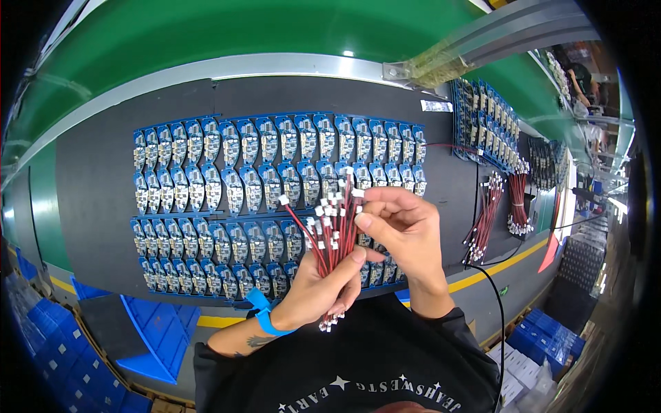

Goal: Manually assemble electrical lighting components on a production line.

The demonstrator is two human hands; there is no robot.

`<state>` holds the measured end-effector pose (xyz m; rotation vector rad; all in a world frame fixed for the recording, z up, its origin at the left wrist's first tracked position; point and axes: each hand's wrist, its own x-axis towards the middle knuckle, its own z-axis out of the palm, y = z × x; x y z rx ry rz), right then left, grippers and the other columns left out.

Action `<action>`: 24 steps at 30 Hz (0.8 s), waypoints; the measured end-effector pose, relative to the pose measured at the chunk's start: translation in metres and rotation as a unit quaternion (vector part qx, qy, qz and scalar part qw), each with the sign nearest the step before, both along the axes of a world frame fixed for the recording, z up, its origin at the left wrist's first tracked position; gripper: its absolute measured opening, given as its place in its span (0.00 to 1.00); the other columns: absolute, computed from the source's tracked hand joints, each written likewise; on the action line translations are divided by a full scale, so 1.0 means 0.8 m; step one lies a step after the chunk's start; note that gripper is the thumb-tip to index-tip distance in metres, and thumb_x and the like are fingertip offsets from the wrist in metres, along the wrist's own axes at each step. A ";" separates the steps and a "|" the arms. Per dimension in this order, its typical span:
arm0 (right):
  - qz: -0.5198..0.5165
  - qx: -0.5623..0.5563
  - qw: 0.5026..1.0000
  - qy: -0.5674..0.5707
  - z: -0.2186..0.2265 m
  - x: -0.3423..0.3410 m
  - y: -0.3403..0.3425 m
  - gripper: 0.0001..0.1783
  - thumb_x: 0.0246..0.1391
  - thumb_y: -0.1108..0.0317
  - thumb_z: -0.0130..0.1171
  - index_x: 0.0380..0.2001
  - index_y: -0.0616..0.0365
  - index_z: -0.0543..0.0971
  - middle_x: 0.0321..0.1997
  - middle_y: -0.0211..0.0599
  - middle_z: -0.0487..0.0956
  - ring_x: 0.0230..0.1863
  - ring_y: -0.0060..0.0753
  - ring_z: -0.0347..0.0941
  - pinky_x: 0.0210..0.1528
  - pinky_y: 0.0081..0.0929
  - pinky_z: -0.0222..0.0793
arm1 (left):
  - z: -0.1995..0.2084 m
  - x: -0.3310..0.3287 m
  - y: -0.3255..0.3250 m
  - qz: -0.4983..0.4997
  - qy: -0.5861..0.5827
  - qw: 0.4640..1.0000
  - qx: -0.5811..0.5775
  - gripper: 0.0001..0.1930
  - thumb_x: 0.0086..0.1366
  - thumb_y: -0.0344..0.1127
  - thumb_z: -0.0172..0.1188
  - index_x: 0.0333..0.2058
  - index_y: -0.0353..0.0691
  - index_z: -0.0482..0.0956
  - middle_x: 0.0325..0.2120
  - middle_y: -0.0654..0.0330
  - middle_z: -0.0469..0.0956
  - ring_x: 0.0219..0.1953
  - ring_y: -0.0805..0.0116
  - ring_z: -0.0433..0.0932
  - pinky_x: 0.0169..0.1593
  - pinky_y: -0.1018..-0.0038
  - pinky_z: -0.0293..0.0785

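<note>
A bundle of red and black connector cables (336, 237) with white plugs on both ends is gripped in my left hand (320, 286), which wears a blue wrist strap (261, 310). My right hand (406, 230) pinches a white plug at the bundle's upper right between thumb and forefinger. Both hands are over the near edge of the black work surface. Beneath and beyond them lie panels of blue circuit boards (268, 141) in several rows. The hands and cables cover part of the lower rows.
At right lie two more cable bundles (486, 213), beside a stack of circuit board panels (485, 120). A metal bracket (413, 69) juts over the far right. Blue bins (158, 334) stand low at left. A black cable (497, 296) hangs at the right edge.
</note>
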<state>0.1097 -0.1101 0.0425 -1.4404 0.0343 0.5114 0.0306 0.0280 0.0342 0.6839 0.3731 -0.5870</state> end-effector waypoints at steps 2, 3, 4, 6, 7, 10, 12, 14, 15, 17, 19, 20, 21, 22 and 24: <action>0.004 0.019 0.999 0.047 -0.005 -0.001 0.000 0.09 0.49 0.78 0.63 0.36 0.66 0.77 0.32 0.39 0.81 0.32 0.23 0.77 0.34 0.18 0.73 | -0.005 -0.005 0.001 -0.017 -0.021 1.000 -0.004 0.15 0.71 0.39 0.45 0.42 0.29 0.72 0.08 0.66 0.64 0.06 0.83 0.59 0.11 0.84 0.54; 0.007 0.026 0.997 0.069 -0.008 -0.001 -0.003 0.09 0.49 0.78 0.63 0.36 0.66 0.78 0.32 0.39 0.81 0.32 0.23 0.77 0.35 0.18 0.73 | -0.004 -0.006 0.001 -0.014 -0.029 0.999 0.005 0.16 0.71 0.39 0.43 0.41 0.29 0.72 0.07 0.66 0.64 0.06 0.82 0.58 0.11 0.83 0.54; 0.011 0.033 0.995 0.092 -0.010 -0.002 -0.004 0.09 0.49 0.78 0.63 0.35 0.66 0.78 0.32 0.39 0.81 0.32 0.22 0.76 0.35 0.19 0.73 | -0.003 -0.006 0.001 -0.011 -0.038 0.999 0.013 0.17 0.72 0.39 0.41 0.41 0.29 0.71 0.07 0.66 0.63 0.06 0.81 0.58 0.11 0.83 0.55; -0.026 0.042 0.997 0.062 -0.014 -0.006 -0.001 0.07 0.49 0.78 0.63 0.34 0.65 0.79 0.32 0.38 0.81 0.32 0.22 0.76 0.35 0.19 0.73 | -0.001 -0.006 0.003 0.002 -0.030 1.000 0.007 0.18 0.73 0.40 0.38 0.43 0.30 0.70 0.08 0.65 0.63 0.06 0.80 0.57 0.12 0.81 0.55; -0.045 0.047 0.997 0.047 -0.015 -0.010 0.000 0.07 0.49 0.78 0.63 0.33 0.65 0.79 0.32 0.38 0.81 0.31 0.22 0.76 0.36 0.20 0.73 | -0.003 -0.006 0.002 0.032 -0.014 0.999 -0.007 0.17 0.72 0.41 0.40 0.43 0.31 0.70 0.08 0.65 0.64 0.06 0.80 0.58 0.12 0.81 0.56; -0.086 0.047 0.995 -0.007 -0.017 -0.020 0.009 0.08 0.50 0.79 0.61 0.36 0.67 0.79 0.34 0.43 0.81 0.34 0.27 0.77 0.39 0.23 0.74 | -0.007 -0.007 -0.002 0.089 0.030 0.995 -0.036 0.17 0.71 0.42 0.44 0.44 0.33 0.70 0.11 0.64 0.67 0.06 0.81 0.59 0.12 0.82 0.58; -0.088 0.032 0.994 -0.053 -0.018 -0.024 0.009 0.09 0.52 0.80 0.58 0.39 0.70 0.78 0.34 0.48 0.81 0.35 0.32 0.78 0.41 0.27 0.75 | -0.009 -0.008 0.000 0.098 0.027 0.993 -0.059 0.17 0.71 0.42 0.44 0.44 0.32 0.70 0.13 0.60 0.71 0.08 0.78 0.64 0.14 0.81 0.62; -0.101 0.069 0.990 -0.074 -0.006 -0.022 0.012 0.08 0.53 0.80 0.57 0.38 0.71 0.78 0.33 0.49 0.81 0.34 0.33 0.78 0.40 0.28 0.75 | -0.009 -0.008 -0.003 0.128 0.038 0.990 -0.043 0.17 0.71 0.41 0.44 0.44 0.31 0.69 0.17 0.56 0.74 0.11 0.73 0.70 0.16 0.79 0.67; -0.106 0.087 0.987 -0.085 -0.001 -0.021 0.013 0.08 0.54 0.80 0.56 0.37 0.71 0.78 0.33 0.49 0.80 0.34 0.33 0.78 0.40 0.29 0.76 | -0.004 -0.008 -0.007 0.154 0.050 0.987 -0.015 0.17 0.71 0.41 0.44 0.44 0.30 0.69 0.19 0.53 0.76 0.13 0.69 0.73 0.18 0.78 0.70; -0.169 0.099 0.969 -0.151 0.008 -0.003 0.017 0.08 0.57 0.75 0.54 0.33 0.72 0.77 0.26 0.45 0.78 0.27 0.33 0.76 0.33 0.31 0.76 | -0.011 -0.008 -0.010 0.218 0.060 0.974 0.025 0.18 0.71 0.41 0.43 0.44 0.28 0.66 0.28 0.44 0.79 0.25 0.56 0.81 0.29 0.69 0.79; -0.207 0.189 0.946 -0.160 0.027 0.021 0.012 0.09 0.57 0.74 0.52 0.34 0.71 0.77 0.23 0.39 0.74 0.21 0.26 0.72 0.26 0.26 0.73 | -0.009 -0.002 -0.013 0.300 0.087 0.948 0.065 0.16 0.71 0.45 0.43 0.44 0.37 0.65 0.28 0.47 0.78 0.27 0.55 0.81 0.29 0.65 0.79; -0.197 0.175 0.953 -0.153 0.038 0.031 0.007 0.08 0.56 0.75 0.53 0.35 0.71 0.77 0.22 0.38 0.73 0.20 0.24 0.70 0.24 0.22 0.70 | -0.002 0.003 -0.011 0.328 0.108 0.936 0.071 0.15 0.71 0.45 0.42 0.43 0.38 0.66 0.25 0.51 0.78 0.28 0.58 0.81 0.29 0.65 0.80; -0.187 0.161 0.958 -0.145 0.045 0.042 -0.001 0.08 0.56 0.76 0.54 0.36 0.71 0.77 0.22 0.36 0.72 0.20 0.22 0.68 0.21 0.17 0.67 | -0.005 0.000 -0.008 0.318 0.094 0.942 0.061 0.15 0.71 0.45 0.42 0.43 0.38 0.66 0.23 0.52 0.77 0.27 0.59 0.81 0.29 0.65 0.80; -0.150 0.020 0.972 -0.178 0.036 0.057 -0.015 0.07 0.54 0.77 0.56 0.34 0.71 0.78 0.22 0.33 0.72 0.19 0.19 0.66 0.18 0.13 0.61 | -0.010 -0.006 -0.002 0.308 0.080 0.947 0.053 0.15 0.71 0.45 0.42 0.43 0.38 0.66 0.22 0.53 0.76 0.26 0.60 0.80 0.29 0.65 0.79; 0.000 -0.296 0.874 -0.385 0.028 0.091 -0.021 0.04 0.50 0.78 0.59 0.30 0.69 0.80 0.21 0.35 0.72 0.18 0.24 0.67 0.20 0.22 0.61 | -0.011 -0.009 0.002 0.302 0.076 0.950 0.034 0.16 0.71 0.42 0.43 0.43 0.32 0.66 0.19 0.50 0.76 0.21 0.58 0.79 0.30 0.65 0.79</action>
